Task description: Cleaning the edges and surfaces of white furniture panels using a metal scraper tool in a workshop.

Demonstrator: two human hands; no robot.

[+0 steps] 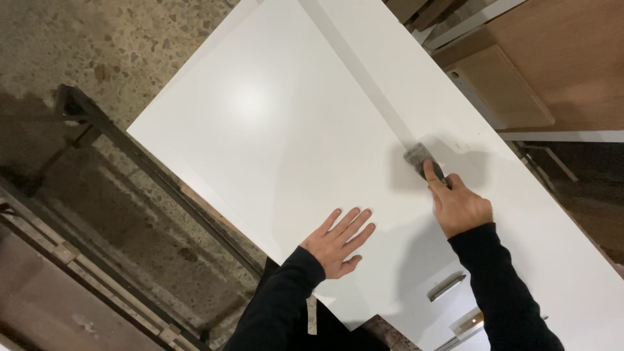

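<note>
A large white panel [273,117] lies flat across a metal stand and fills the middle of the view. My left hand [338,240] rests palm down on it near the front edge, fingers spread and holding nothing. My right hand [458,205] grips a small putty knife [419,158], with the index finger pressed along its back. The grey blade lies flat on the panel beside a long shallow step that runs away toward the top. Both arms are in black sleeves.
A dark metal frame [110,130] stands on the speckled concrete floor at left. Brown wooden boards [520,71] lie at the upper right. Two metal handles [446,286] sit on a white piece by my right forearm.
</note>
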